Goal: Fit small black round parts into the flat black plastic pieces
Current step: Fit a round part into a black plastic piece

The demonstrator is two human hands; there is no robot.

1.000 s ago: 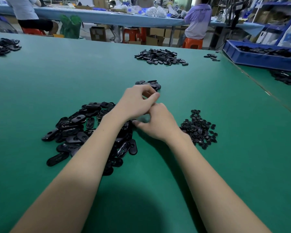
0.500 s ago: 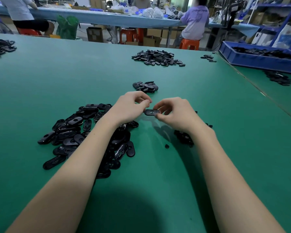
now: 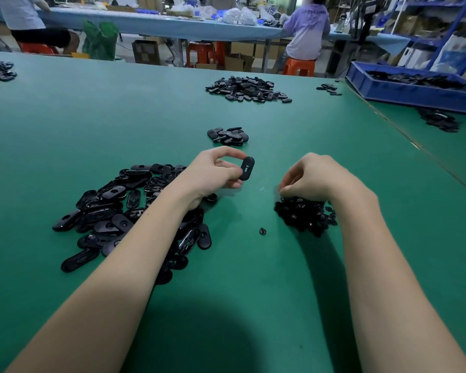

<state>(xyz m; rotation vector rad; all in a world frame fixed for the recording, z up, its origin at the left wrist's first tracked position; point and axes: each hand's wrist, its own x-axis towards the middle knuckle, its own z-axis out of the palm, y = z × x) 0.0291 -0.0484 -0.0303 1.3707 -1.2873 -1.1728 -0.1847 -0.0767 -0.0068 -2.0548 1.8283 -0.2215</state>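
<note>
My left hand [image 3: 213,173] pinches one flat black oval piece [image 3: 247,168] between thumb and fingers, held upright above the green table [image 3: 240,292]. A big heap of the same flat pieces [image 3: 124,211] lies under and left of my left forearm. My right hand [image 3: 315,177] hovers with curled fingers over the heap of small black round parts [image 3: 304,215], fingertips down at its top edge; whether it holds a part is hidden. One round part [image 3: 262,231] lies alone between the heaps.
A small stack of flat pieces [image 3: 228,136] sits just beyond my hands, a larger heap [image 3: 246,88] farther back. A blue tray [image 3: 414,87] with black parts stands at the far right. People sit at a bench behind.
My hands have parted. The left keeps the flat piece and has turned it upright; the right has let go of it and dropped onto the heap of round parts.
</note>
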